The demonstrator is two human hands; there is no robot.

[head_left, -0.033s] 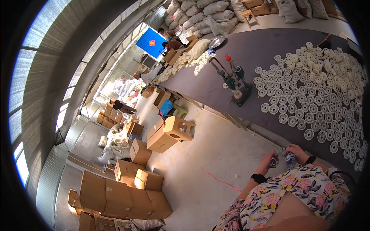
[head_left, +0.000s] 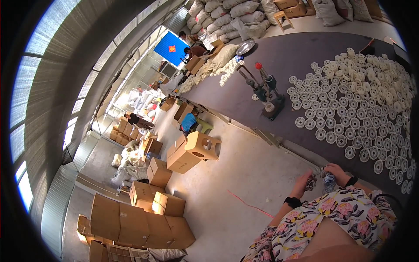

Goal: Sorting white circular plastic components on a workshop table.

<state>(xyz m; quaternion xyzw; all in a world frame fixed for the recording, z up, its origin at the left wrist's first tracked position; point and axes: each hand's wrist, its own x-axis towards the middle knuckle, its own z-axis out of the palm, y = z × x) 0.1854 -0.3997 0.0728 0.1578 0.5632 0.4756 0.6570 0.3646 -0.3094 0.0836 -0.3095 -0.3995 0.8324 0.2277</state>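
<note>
At the table's near edge, my left hand [head_left: 300, 185] is closed around a small clump of shiny grey pieces [head_left: 310, 184], too small to name. Close on its right, the fingers of my right hand [head_left: 336, 171] curl over a larger grey-blue bundle [head_left: 329, 182], whose kind I cannot make out. Both hands are low, just in front of my flowered clothing. Beyond them on the dark table [head_left: 305, 144] lie many round white plastic wheels [head_left: 349, 152], spread flat nearby and heaped farther back. A green hand press [head_left: 271, 94] with a red knob stands left of the wheels.
A metal bowl [head_left: 245, 47] and another pile of white parts [head_left: 228, 72] are farther along the table. Cardboard boxes [head_left: 168, 205] and a tan plastic stool [head_left: 203, 146] stand on the floor at left. Other people [head_left: 196, 50] work far off, near stacked sacks [head_left: 231, 17].
My hands shift only very slightly, with the clump and the bundle a little farther apart. Everything on the table stays put.
</note>
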